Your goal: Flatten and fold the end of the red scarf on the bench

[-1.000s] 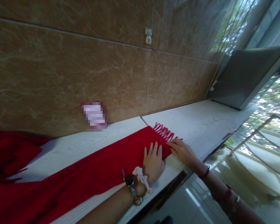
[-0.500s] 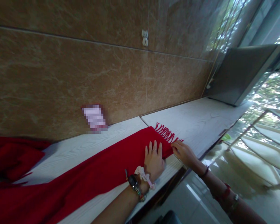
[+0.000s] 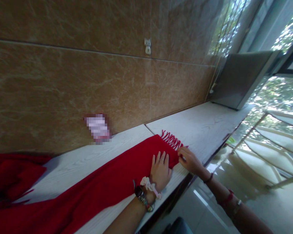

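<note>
A long red scarf [image 3: 107,177] lies stretched along the white table, with its fringed end [image 3: 171,140] pointing right. My left hand [image 3: 160,172] rests flat on the cloth a little short of the fringe, fingers spread. At the near corner of that end, my right hand [image 3: 189,160] has its thumb and fingers pinched together on the scarf's edge by the fringe. Part of the corner is hidden behind those fingers. The scarf's other end runs out of view at lower left.
More bunched red cloth [image 3: 14,177] lies at the left. A blurred-out red and white card [image 3: 97,127] leans on the brown tiled wall [image 3: 63,87]. The white table [image 3: 197,120] reaches a grey box-shaped object [image 3: 241,78] at the far right. Beyond its edge stands a pale metal rack [image 3: 266,152].
My head view has shifted slightly. My right hand's fingers have curled and closed up more at the scarf's corner. My left hand stays flat on the cloth.
</note>
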A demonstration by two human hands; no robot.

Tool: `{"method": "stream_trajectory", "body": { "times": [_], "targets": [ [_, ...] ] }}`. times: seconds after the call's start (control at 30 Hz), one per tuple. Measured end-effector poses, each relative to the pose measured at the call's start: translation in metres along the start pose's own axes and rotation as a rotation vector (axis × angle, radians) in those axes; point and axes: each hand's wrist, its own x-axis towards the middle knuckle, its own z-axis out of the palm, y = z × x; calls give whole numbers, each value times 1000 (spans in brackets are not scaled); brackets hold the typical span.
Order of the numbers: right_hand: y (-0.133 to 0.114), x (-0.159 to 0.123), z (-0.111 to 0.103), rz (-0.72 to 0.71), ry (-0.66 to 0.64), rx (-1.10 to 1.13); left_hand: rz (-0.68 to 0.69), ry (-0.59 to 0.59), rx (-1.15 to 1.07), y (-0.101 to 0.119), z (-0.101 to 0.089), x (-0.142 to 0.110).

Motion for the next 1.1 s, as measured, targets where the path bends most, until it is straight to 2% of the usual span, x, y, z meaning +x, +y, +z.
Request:
{"method": "stream_trajectory", "body": {
  "times": [0.33, 0.57, 0.67, 0.9, 1.1],
  "targets": [
    [3, 2, 1, -40, -49, -60, 8, 25, 32, -2, 3, 1],
    [4, 0, 1, -35, 88, -55, 35, 29, 5, 0, -3, 0],
    [2, -1, 0, -42, 106, -27, 37, 31, 16, 0, -2, -1],
    [-2, 1, -4, -48, -29, 20, 11, -20, 41, 1, -5, -1],
    [-1, 1, -4, -30, -77, 12, 33, -39, 52, -4, -6, -5]
  ]
}}
